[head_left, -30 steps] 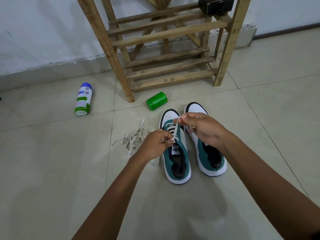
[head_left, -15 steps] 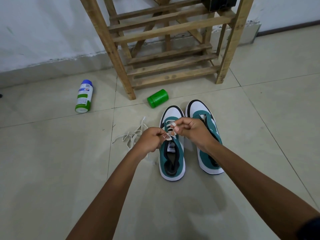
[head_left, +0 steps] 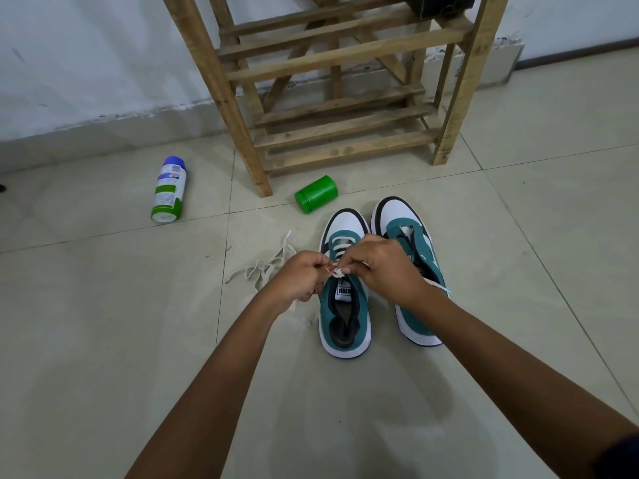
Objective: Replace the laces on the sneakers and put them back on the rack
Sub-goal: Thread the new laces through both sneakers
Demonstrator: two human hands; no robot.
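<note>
Two arms reach into view from the bottom edge. Both are bare from the wrist up past the elbow. The left hand point(head_left: 301, 276) is bare, with no glove, ring or watch showing. The right hand point(head_left: 382, 266) is bare too, with nothing on the wrist. One nail on the right hand shows, and it looks short and plain. At the bottom right corner, a small bit of dark blue sleeve point(head_left: 619, 458) covers the top of the right arm. The cloth looks soft and plain. The left arm shows no sleeve at all.
</note>
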